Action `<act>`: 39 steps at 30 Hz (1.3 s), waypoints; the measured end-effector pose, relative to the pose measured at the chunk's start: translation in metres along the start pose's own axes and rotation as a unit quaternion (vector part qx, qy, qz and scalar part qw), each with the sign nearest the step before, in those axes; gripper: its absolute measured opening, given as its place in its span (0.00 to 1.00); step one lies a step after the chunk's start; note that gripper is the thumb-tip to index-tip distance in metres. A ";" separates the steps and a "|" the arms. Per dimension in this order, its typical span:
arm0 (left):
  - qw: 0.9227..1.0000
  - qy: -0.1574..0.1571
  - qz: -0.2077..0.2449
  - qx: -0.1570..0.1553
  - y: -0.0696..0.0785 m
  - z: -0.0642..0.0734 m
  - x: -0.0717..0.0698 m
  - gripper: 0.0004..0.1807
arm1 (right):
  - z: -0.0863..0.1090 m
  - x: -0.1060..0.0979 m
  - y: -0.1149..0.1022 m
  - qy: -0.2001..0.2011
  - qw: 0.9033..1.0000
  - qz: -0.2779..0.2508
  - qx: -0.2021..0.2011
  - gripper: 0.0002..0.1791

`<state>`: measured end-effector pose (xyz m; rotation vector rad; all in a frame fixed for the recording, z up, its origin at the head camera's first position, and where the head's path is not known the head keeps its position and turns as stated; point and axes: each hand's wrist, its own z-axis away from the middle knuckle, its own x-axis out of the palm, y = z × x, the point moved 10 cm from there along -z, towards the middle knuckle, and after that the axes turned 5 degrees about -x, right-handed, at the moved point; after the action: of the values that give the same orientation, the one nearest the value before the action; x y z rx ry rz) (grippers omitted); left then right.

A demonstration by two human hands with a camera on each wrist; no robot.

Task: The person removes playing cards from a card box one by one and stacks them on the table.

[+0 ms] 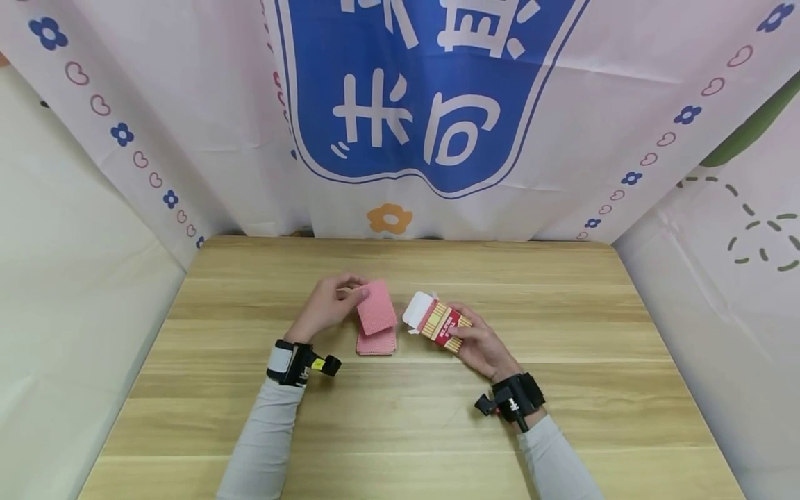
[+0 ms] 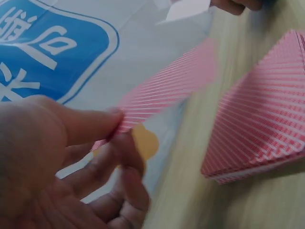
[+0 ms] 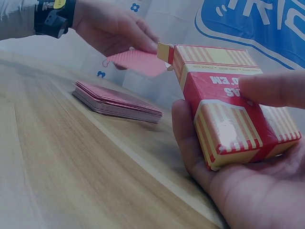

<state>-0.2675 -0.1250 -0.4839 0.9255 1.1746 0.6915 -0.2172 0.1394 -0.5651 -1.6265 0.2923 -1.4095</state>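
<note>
Between its thumb and fingers my left hand (image 1: 330, 305) pinches a pink-backed playing card (image 1: 377, 307); whether it is one card or a few I cannot tell. That card is held above a stack of playing cards (image 1: 376, 343) lying on the table, apart from it in the left wrist view. My right hand (image 1: 484, 346) grips a red and yellow striped card box (image 1: 442, 326), its thumb or a finger across the printed red band. The box's white flap (image 1: 419, 308) stands open and points left, toward the cards. The box's inside is hidden.
Underneath is a wood-grain table (image 1: 400, 430). A white cloth (image 1: 237, 180) with a blue printed sign hangs behind its far edge, and pale cloth walls (image 1: 75, 312) stand at both sides. Each wrist wears a black strap with a small camera.
</note>
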 end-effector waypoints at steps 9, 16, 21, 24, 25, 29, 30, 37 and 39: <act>0.994 -0.044 -0.105 0.003 -0.012 -0.006 0.024 0.07 | 0.000 0.002 0.000 -0.016 1.000 -0.004 -0.001 0.28; 0.989 -0.021 -0.148 0.014 -0.012 -0.009 0.030 0.08 | 0.000 0.001 0.001 -0.018 1.000 -0.005 0.000 0.27; 0.987 -0.016 -0.161 0.013 -0.011 -0.009 0.033 0.07 | 0.000 0.000 0.000 -0.009 1.000 -0.007 0.002 0.28; 0.986 -0.013 -0.167 0.008 -0.012 -0.009 0.034 0.07 | 0.000 -0.001 0.000 -0.007 1.000 -0.008 0.003 0.28; 0.985 -0.011 -0.170 0.005 -0.012 -0.009 0.034 0.07 | 0.000 -0.001 0.000 -0.006 1.000 -0.008 0.003 0.28; 0.985 -0.003 -0.175 0.001 -0.015 -0.011 0.033 0.07 | 0.000 -0.001 0.000 -0.002 1.000 -0.006 0.006 0.28; 0.985 -0.002 -0.174 0.000 -0.016 -0.011 0.033 0.07 | 0.000 -0.001 0.000 0.000 1.000 -0.007 0.006 0.28; 0.986 -0.014 -0.165 -0.008 -0.020 -0.012 0.033 0.08 | 0.000 -0.001 0.000 0.003 1.000 -0.008 0.006 0.27; 0.987 -0.017 -0.162 -0.009 -0.020 -0.012 0.034 0.08 | 0.000 -0.001 0.000 0.002 1.000 -0.010 0.007 0.27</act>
<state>-0.2702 -0.1030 -0.5184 0.7057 1.2506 0.4202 -0.2175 0.1397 -0.5660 -1.6201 0.2683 -1.4273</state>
